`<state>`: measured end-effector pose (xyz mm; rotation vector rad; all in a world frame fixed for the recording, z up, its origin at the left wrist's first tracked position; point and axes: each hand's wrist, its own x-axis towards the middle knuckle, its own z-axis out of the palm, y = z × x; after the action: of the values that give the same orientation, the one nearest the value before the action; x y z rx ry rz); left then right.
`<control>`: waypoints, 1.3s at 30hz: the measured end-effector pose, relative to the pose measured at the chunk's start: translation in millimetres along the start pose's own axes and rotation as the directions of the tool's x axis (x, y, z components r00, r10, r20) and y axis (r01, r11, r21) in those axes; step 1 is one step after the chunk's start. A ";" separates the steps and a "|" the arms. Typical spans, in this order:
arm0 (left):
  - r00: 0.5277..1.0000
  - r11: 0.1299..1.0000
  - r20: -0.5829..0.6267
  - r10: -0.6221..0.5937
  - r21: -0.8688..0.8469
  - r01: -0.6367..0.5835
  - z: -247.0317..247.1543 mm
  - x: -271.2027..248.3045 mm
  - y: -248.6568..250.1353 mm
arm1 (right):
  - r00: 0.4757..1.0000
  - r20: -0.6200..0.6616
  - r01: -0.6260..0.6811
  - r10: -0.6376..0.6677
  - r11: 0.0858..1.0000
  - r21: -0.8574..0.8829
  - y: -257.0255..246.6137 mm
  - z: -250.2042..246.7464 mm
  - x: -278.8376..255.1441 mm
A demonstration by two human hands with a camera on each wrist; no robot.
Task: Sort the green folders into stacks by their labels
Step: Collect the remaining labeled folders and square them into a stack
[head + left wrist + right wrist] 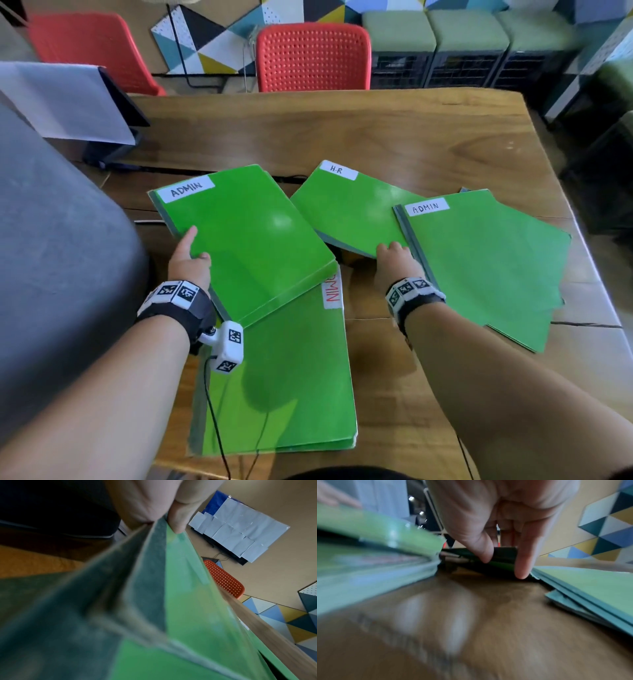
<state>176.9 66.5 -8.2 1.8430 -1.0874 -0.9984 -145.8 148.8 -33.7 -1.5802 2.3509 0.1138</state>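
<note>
Several green folders lie on a wooden table (376, 130). My left hand (190, 255) grips the spine edge of a black-lettered ADMIN folder (246, 236), thumb on top; this folder is tilted up off a lower folder with a red ADMIN label (281, 377). The left wrist view shows my left hand (154, 500) pinching the green cover (188, 601). My right hand (397, 262) pinches the near edge of the H.R folder (349, 209). In the right wrist view, my thumb and fingers (522, 563) close on that dark green edge (501, 564). Another ADMIN stack (486, 260) overlaps the H.R folder's right side.
A paper-covered screen on a stand (65, 102) sits at the table's back left, beside a large grey shape (51, 240). A red chair (313, 58) faces the far edge, with green stools (431, 31) behind. A black cable (215, 411) crosses the lower folder.
</note>
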 end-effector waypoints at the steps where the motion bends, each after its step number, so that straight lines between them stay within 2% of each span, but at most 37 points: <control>1: 1.000 1.000 0.013 -0.006 -0.002 0.006 -4.3 1.2 1.5 | 0.999 -0.032 -0.006 0.007 0.999 0.031 -1.1 -9.3 1.7; 5: 1.000 0.997 -0.022 -0.014 -0.080 0.012 -6.4 3.7 15.2 | 0.981 -0.187 -0.011 0.042 0.987 0.162 -8.0 -48.5 1.3; 8: 0.999 0.988 -0.039 0.010 -0.152 -0.016 5.8 4.1 30.8 | 0.965 -0.236 -0.060 0.119 0.968 0.242 -11.6 -75.6 -1.6; 11: 0.998 0.982 -0.054 -0.043 -0.185 0.032 16.8 3.0 50.6 | 0.937 -0.313 -0.054 0.157 0.948 0.313 -13.2 -96.4 -5.9; 13: 0.999 0.995 -0.011 -0.030 -0.096 0.029 26.0 -2.2 58.3 | 0.926 -0.365 0.023 0.099 0.949 0.314 -19.3 -103.7 -13.0; 16: 0.989 1.000 0.148 0.014 0.012 -0.016 48.4 -17.7 59.6 | 0.928 -0.367 0.172 -0.070 0.951 0.255 -39.0 -103.1 -33.5; 19: 0.949 0.990 0.313 -0.045 0.140 0.001 76.4 -36.9 64.5 | 0.931 -0.267 0.299 -0.250 0.941 0.160 -54.7 -83.8 -56.8; 21: 0.937 0.984 0.325 -0.130 0.157 0.083 94.0 -44.5 58.5 | 0.928 -0.182 0.351 -0.324 0.926 0.142 -58.6 -68.5 -70.6; 23: 0.937 0.984 0.326 -0.130 0.160 0.080 105.3 -51.2 54.3 | 0.928 -0.131 0.369 -0.348 0.908 0.199 -52.7 -56.9 -76.8; 26: 0.942 0.987 0.313 -0.118 0.140 0.077 112.6 -53.6 56.3 | 0.971 -0.088 0.241 -0.225 0.925 0.295 -18.7 -49.7 -63.8; 28: 0.945 0.984 0.311 -0.101 0.170 0.049 117.3 -50.8 62.6 | 0.995 -0.071 0.087 -0.067 0.935 0.344 19.0 -45.8 -45.9; 30: 0.941 0.983 0.330 -0.075 0.182 0.014 122.9 -49.0 70.1 | 0.992 -0.066 -0.078 0.111 0.922 0.379 65.9 -38.2 -27.9; 32: 0.919 0.972 0.390 -0.065 0.234 -0.031 133.2 -52.0 76.7 | 0.963 -0.043 -0.233 0.267 0.899 0.371 115.2 -31.4 -14.9; 34: 0.887 0.976 0.458 -0.065 0.214 -0.039 149.7 -58.3 82.7 | 0.918 0.018 -0.379 0.396 0.865 0.328 160.2 -24.0 -7.9; 39: 0.830 0.992 0.547 -0.111 0.116 0.057 204.7 -74.5 85.8 | 0.755 0.109 -0.651 0.647 0.717 0.251 234.9 -11.7 -6.6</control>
<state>-56.9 60.4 2.5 1.7253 -1.4152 -1.6257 -360.9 243.5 -44.9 -0.5621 2.6612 -0.0539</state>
